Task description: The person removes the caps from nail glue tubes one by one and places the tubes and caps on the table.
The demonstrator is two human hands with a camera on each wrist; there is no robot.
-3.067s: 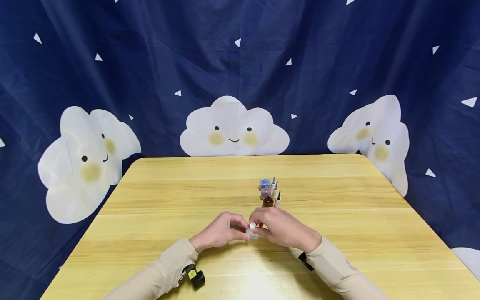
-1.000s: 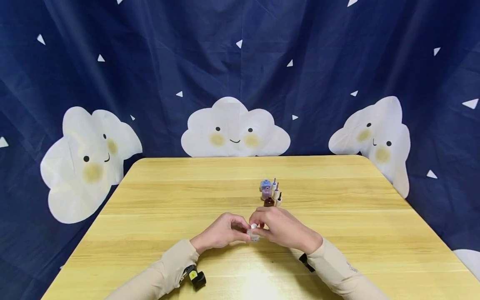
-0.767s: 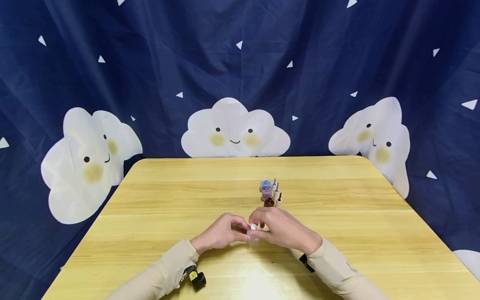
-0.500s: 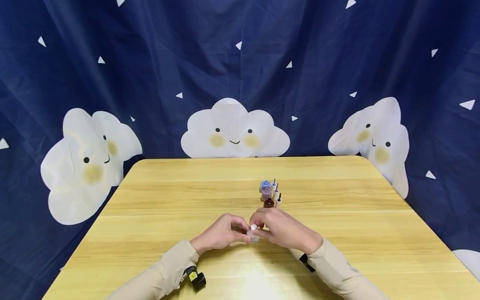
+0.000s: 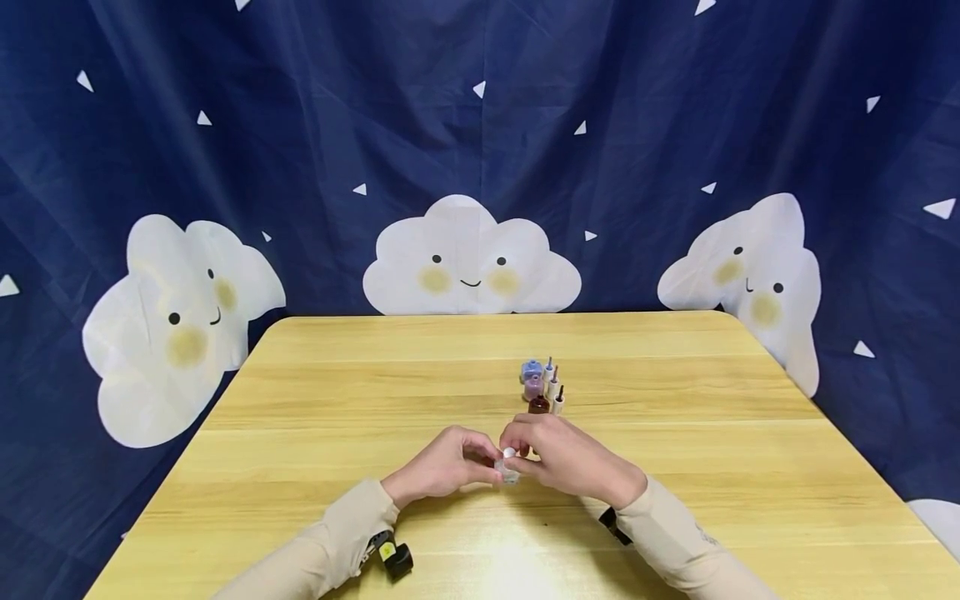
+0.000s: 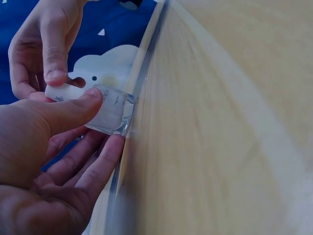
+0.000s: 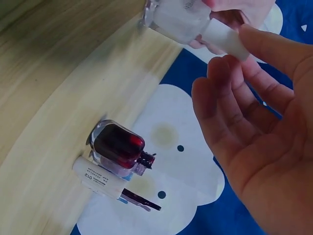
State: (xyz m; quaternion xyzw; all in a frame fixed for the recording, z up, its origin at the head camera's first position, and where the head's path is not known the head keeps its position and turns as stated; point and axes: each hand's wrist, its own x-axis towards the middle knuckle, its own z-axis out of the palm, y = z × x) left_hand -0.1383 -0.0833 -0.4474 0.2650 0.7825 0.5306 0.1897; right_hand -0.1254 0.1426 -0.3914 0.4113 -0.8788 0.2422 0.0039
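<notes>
A clear nail polish bottle (image 6: 110,110) with whitish contents stands on the table near its middle, white cap (image 7: 225,38) on its neck. My left hand (image 5: 442,468) grips the bottle's glass body between thumb and fingers. From the other side, my right hand (image 5: 567,458) pinches the cap between thumb and fingertips. Just beyond the right hand is an uncapped dark red nail polish bottle (image 7: 117,146), with a white brush cap (image 7: 100,177) standing brush up beside it.
Behind the dark red bottle, a purple bottle (image 5: 532,387) and a blue bottle (image 5: 531,370) stand in a row, both uncapped. Their white brush caps (image 5: 553,387) stand brush up to the right. A dark blue curtain (image 5: 480,150) with clouds hangs past the wooden table (image 5: 337,375).
Both hands have kept their places and their holds. The white cap's top has tilted and shifted slightly between the right fingers; the bottle has stayed where it was.
</notes>
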